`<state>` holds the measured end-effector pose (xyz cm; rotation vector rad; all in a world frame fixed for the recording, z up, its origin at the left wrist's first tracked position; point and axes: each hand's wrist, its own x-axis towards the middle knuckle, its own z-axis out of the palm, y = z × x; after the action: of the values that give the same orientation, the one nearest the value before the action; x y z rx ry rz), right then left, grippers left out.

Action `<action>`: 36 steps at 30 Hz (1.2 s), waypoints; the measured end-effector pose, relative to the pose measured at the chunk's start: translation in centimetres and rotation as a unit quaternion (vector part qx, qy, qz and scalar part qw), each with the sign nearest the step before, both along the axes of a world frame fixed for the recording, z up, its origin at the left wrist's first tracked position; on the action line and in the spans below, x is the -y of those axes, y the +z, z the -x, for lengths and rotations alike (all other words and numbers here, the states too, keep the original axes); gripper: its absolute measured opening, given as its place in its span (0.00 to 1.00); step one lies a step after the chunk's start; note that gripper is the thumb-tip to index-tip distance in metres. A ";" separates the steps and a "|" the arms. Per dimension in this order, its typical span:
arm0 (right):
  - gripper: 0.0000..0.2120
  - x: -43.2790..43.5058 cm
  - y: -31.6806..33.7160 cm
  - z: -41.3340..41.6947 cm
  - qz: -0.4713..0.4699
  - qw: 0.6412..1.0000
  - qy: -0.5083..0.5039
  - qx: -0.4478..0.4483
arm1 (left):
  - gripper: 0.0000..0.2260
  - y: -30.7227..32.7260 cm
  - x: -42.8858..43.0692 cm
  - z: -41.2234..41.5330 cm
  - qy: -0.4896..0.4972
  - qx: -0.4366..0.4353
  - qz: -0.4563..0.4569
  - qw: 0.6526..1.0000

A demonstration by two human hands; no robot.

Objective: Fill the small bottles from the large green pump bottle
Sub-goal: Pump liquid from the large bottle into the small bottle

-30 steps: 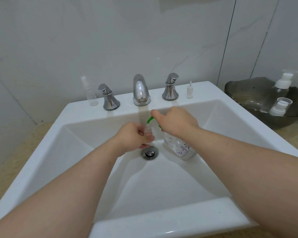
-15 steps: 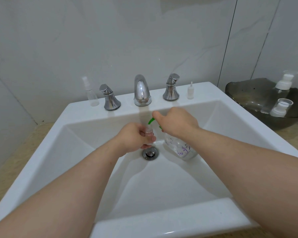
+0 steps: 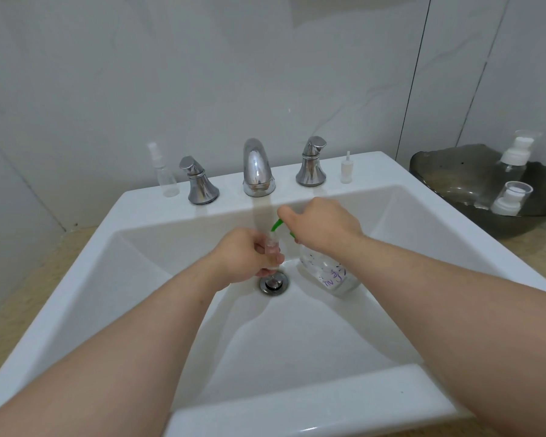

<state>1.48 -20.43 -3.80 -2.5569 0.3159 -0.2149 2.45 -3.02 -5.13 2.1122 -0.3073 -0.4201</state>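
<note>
- Clear plastic spray bottle (image 3: 166, 175) stands upright on the back ledge of the sink (image 3: 297, 405), at ten o'clock from the drain (image 3: 274, 282), just beside the left tap handle (image 3: 199, 182).
- The chrome spout (image 3: 257, 168) sits at twelve o'clock from the drain, between the two handles.
- Your left hand (image 3: 243, 255) is in the basin, just above the drain at eleven o'clock. Its fingers and thumb are wrapped round a small bottle (image 3: 273, 247), held upright with its mouth up.
- The green nozzle (image 3: 276, 224) of the large green pump bottle (image 3: 328, 272) slants down toward seven o'clock, with its tip at the small bottle's mouth. You cannot tell whether they touch.
- Your right hand (image 3: 323, 227) covers the pump head, fingers curled over it.
- The pump bottle's clear body, with purple handwriting on it, sits in the basin at three o'clock from the drain, just beside it.
- The right tap handle (image 3: 311, 164) and a small white pump insert (image 3: 346, 168) stand on the ledge at one o'clock.
- A dark bowl (image 3: 438, 171) on the counter at two o'clock holds two white-capped bottles (image 3: 514, 156).
</note>
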 end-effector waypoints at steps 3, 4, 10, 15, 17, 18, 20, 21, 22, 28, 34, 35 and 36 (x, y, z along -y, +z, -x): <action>0.31 -0.1 -0.2 0.0 0.001 1.000 -0.008 0.002 | 0.10 0.0 -0.1 -0.1 -0.001 -0.001 -0.005 1.000; 0.33 -0.1 -0.2 0.0 0.002 1.000 -0.010 0.003 | 0.10 0.0 -0.1 -0.1 -0.002 -0.002 -0.006 1.000; 0.34 -0.1 -0.1 0.0 0.003 1.000 -0.012 0.002 | 0.10 0.0 -0.1 -0.1 0.002 -0.001 -0.009 1.000; 0.30 -0.2 0.0 0.1 -0.002 1.000 -0.008 0.001 | 0.07 0.0 -0.1 0.0 -0.003 -0.003 -0.004 1.000; 0.30 -0.2 0.1 0.1 -0.003 1.000 -0.006 0.003 | 0.06 0.0 -0.1 -0.1 -0.002 -0.004 -0.002 1.000; 0.29 -0.2 0.0 0.0 -0.003 1.000 -0.006 0.003 | 0.05 0.0 -0.1 -0.1 -0.002 -0.005 0.001 1.000; 0.29 -0.2 0.0 0.0 -0.002 1.000 -0.004 0.002 | 0.04 0.0 -0.1 0.0 -0.004 -0.007 0.006 1.000; 0.29 -0.2 0.0 -0.1 -0.003 1.000 -0.003 0.001 | 0.04 0.0 -0.1 0.0 -0.004 -0.007 0.008 1.000; 0.29 -0.2 0.0 -0.1 -0.004 1.000 -0.001 0.001 | 0.04 0.0 -0.1 0.0 -0.004 -0.006 0.009 1.000; 0.27 -0.1 0.0 -0.1 -0.006 1.000 0.004 -0.003 | 0.04 0.0 -0.1 0.0 -0.003 -0.006 0.008 1.000; 0.25 -0.1 0.1 -0.1 -0.007 1.000 0.010 -0.002 | 0.05 0.1 -0.1 0.1 -0.005 -0.005 0.012 1.000; 0.25 -0.1 0.1 -0.1 -0.006 1.000 0.010 -0.002 | 0.06 0.2 -0.1 0.1 -0.005 -0.006 0.012 1.000; 0.25 -0.1 0.1 -0.1 -0.006 1.000 0.010 -0.002 | 0.06 0.2 -0.1 0.2 -0.006 -0.007 0.012 1.000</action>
<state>1.54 -20.30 -3.68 -2.5483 0.2912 -0.1989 2.27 -2.91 -4.90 2.0834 -0.3149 -0.4359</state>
